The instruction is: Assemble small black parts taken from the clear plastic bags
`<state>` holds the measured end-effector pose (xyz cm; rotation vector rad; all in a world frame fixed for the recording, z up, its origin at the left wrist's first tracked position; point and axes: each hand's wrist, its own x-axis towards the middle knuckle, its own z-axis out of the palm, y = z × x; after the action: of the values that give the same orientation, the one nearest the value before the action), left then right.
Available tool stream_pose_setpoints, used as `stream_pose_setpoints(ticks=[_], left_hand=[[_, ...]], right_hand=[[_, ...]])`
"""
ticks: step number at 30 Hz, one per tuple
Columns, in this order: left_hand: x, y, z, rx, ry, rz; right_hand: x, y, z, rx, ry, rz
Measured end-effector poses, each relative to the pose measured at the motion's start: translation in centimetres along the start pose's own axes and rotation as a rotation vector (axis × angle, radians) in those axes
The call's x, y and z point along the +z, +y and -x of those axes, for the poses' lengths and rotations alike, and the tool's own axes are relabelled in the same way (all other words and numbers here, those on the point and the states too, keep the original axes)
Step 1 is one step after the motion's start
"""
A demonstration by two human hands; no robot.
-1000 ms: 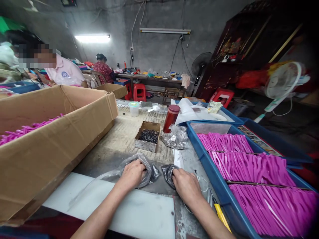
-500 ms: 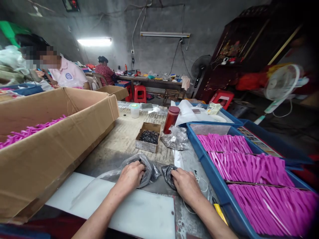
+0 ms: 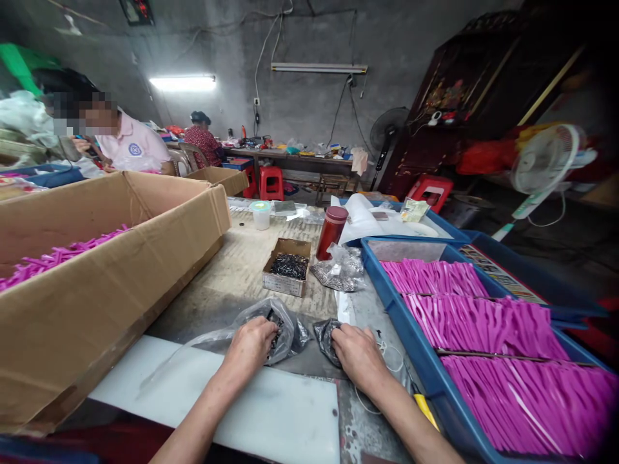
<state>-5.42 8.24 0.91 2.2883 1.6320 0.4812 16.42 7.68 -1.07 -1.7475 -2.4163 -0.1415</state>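
My left hand (image 3: 250, 345) rests with curled fingers on a clear plastic bag (image 3: 285, 325) that holds small dark metal parts. My right hand (image 3: 358, 353) lies beside it, its fingers closed on a smaller dark bag of parts (image 3: 325, 336). Both bags sit on the worktable (image 3: 242, 264) just beyond a white board (image 3: 271, 412). A thin white cord (image 3: 394, 361) lies by my right hand.
A large cardboard box (image 3: 97, 283) with pink pieces fills the left. A blue tray (image 3: 401, 316) of pink strips stands at the right. Ahead are a small carton of dark parts (image 3: 287, 274), a foil bag (image 3: 341, 270), a red flask (image 3: 331, 231) and a cup (image 3: 261, 214). Other people sit at the back left.
My left hand has slid slightly back off the clear bag, uncovering dark parts inside. The right hand has barely moved.
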Motion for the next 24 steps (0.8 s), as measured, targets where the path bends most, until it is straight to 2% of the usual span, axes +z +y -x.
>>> stream_pose_setpoints(ticks=[12,20,24], left_hand=[[0.0,0.1,0.5,-0.020,0.102,0.121],[0.2,-0.2,0.7,0.035,0.176,0.169],[0.0,0.0,1.0,0.076,0.251,0.225]], right_hand=[[0.6,0.4,0.3,-0.001,0.080,-0.077],[1.0,0.6,0.4,-0.003,0.114,-0.166],[1.1,0.8,0.5,-0.019,0.107,-0.224]])
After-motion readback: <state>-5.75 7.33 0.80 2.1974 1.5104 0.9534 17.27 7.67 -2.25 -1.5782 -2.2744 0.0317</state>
